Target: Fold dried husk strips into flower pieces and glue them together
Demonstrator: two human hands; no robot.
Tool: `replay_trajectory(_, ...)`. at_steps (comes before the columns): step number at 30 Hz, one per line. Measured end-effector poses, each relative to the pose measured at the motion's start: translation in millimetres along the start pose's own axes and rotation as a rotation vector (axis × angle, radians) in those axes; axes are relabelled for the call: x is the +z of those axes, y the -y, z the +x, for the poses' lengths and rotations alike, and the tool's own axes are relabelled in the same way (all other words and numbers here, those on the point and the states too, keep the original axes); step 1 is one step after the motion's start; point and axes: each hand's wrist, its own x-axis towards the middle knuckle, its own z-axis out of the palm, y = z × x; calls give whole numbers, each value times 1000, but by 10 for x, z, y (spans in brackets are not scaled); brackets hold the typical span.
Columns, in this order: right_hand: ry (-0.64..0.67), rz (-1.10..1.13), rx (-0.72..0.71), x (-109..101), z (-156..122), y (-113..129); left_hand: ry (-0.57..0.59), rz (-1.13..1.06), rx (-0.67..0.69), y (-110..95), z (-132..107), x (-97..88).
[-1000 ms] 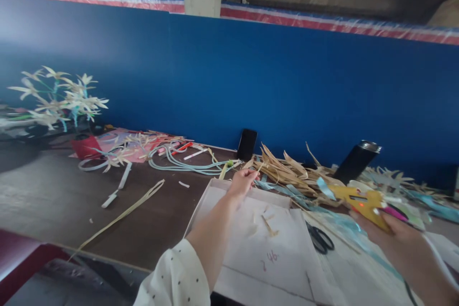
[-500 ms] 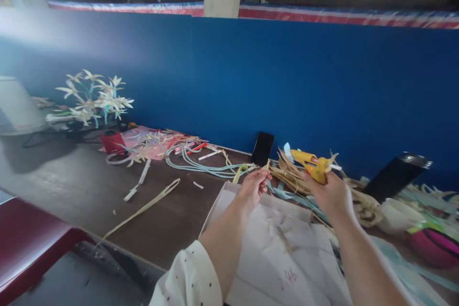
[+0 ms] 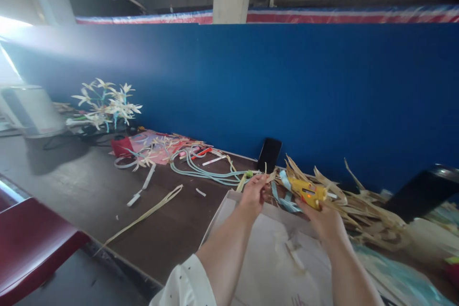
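Note:
A yellow hot glue gun (image 3: pixel 309 191) is gripped in my right hand (image 3: pixel 324 222), its nozzle toward the left and a light-blue piece at that end. Between the closed fingers of my left hand (image 3: pixel 254 195) is a small dried leaf strip (image 3: pixel 271 177), just left of the nozzle. Whether the nozzle touches the strip I cannot tell. Below both hands lies a shallow white box (image 3: pixel 276 253) with paper-like sheeting and brown marks inside. Dried husk strips (image 3: pixel 358 205) are heaped behind and to the right of my right hand.
A black phone (image 3: pixel 269 153) leans on the blue partition (image 3: pixel 229 91). Pale-blue cords (image 3: pixel 201 172) and a folded straw strip (image 3: pixel 154 210) lie on the brown table. White artificial flowers (image 3: pixel 111 105), a kettle (image 3: pixel 36 110), a dark flask (image 3: pixel 423 193) and a red chair (image 3: pixel 36 248) surround it.
The glue gun has come down, close to the strip in my left hand. More of the leaf strip shows at my left fingers. The whole view has shifted slightly.

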Motion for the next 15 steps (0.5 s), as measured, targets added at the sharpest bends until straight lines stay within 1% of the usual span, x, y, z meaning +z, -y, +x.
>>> replay_trajectory(2,14,-35,-15,11,21,-84,-38,101,31,-8,20,-1)
replay_trajectory(5,35,-110,-109,32,53,-170,-70,251,85,-23,38,2)
replay_trajectory(7,43,-149,-148,32,65,-197,-78,304,88,-37,35,11)
replay_trajectory(11,69,-178,-177,4,63,-198,-25,342,28,-77,-13,58)
replay_trajectory(15,85,-206,-186,-7,47,-185,17,375,11,-88,-46,87)
